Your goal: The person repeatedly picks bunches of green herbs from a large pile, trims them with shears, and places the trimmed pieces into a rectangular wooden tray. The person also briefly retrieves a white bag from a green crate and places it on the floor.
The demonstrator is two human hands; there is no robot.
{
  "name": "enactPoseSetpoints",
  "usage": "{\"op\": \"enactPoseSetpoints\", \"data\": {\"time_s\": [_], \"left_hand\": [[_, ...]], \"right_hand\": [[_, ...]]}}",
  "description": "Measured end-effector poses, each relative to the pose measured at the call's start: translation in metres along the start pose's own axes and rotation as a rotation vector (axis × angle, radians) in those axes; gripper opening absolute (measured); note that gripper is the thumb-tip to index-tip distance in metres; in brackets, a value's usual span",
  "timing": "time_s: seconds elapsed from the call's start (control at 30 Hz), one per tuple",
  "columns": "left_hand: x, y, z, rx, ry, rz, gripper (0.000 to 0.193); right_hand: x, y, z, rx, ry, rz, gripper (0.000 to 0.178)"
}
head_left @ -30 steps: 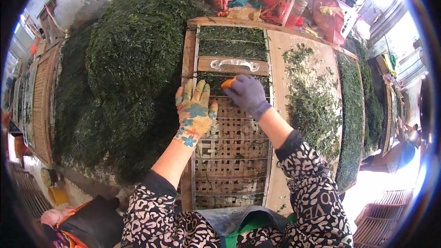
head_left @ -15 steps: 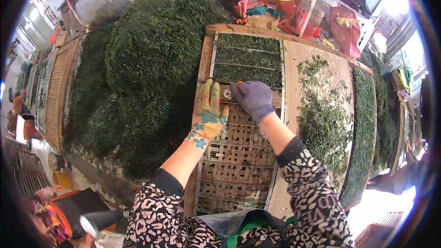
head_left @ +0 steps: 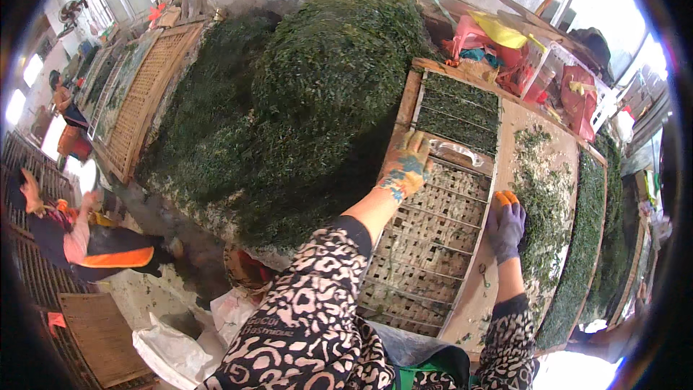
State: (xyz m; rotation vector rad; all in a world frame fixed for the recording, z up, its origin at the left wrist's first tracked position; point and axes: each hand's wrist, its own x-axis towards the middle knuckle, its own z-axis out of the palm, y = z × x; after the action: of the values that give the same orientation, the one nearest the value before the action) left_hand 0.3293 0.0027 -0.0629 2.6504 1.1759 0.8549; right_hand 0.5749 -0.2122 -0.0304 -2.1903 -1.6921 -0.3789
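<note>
A wood-framed woven bamboo tray (head_left: 433,245) lies in front of me, its far sections packed with dark green leaves (head_left: 458,112). My left hand (head_left: 404,171), in a patterned blue and orange glove, grips the tray's left rail beside a big heap of green leaves (head_left: 303,101). In a purple glove with orange fingertips, my right hand (head_left: 507,225) is closed on the tray's right rail, next to a wooden board (head_left: 516,119) strewn with loose leaves.
A long band of leaves (head_left: 581,238) runs along the right. Pink and yellow bags (head_left: 498,36) sit behind the tray. Woven mats (head_left: 141,94) lean at the left. A crouching person (head_left: 86,242) and white sacks (head_left: 173,347) are at the lower left.
Both hands have left the middle of the tray: the left went to its left rail, the right came back to the right rail. My view has swung left.
</note>
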Motion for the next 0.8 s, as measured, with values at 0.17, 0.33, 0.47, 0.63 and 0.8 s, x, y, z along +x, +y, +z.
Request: {"op": "enactPoseSetpoints", "data": {"time_s": [0.17, 0.33, 0.47, 0.63, 0.8], "left_hand": [[-0.053, 0.013, -0.041, -0.27, 0.21, 0.027, 0.067], [-0.204, -0.048, -0.126, -0.634, 0.044, 0.141, 0.066], [-0.344, -0.142, -0.193, -0.677, 0.006, -0.428, 0.061], [-0.509, -0.223, -0.244, -0.086, 0.212, -0.749, 0.06], [-0.564, -0.245, -0.233, -0.148, 0.263, -0.941, 0.057]], "right_hand": [[0.053, -0.099, -0.041, 0.211, -0.102, 0.086, 0.045], [0.083, -0.295, 0.014, 0.529, -0.496, -0.268, 0.06], [0.057, -0.42, 0.103, 0.093, -0.589, -0.384, 0.08], [0.083, -0.44, 0.15, 0.037, -0.613, -0.372, 0.05], [0.16, -0.419, 0.106, 0.61, -0.566, 0.043, 0.04]]}}
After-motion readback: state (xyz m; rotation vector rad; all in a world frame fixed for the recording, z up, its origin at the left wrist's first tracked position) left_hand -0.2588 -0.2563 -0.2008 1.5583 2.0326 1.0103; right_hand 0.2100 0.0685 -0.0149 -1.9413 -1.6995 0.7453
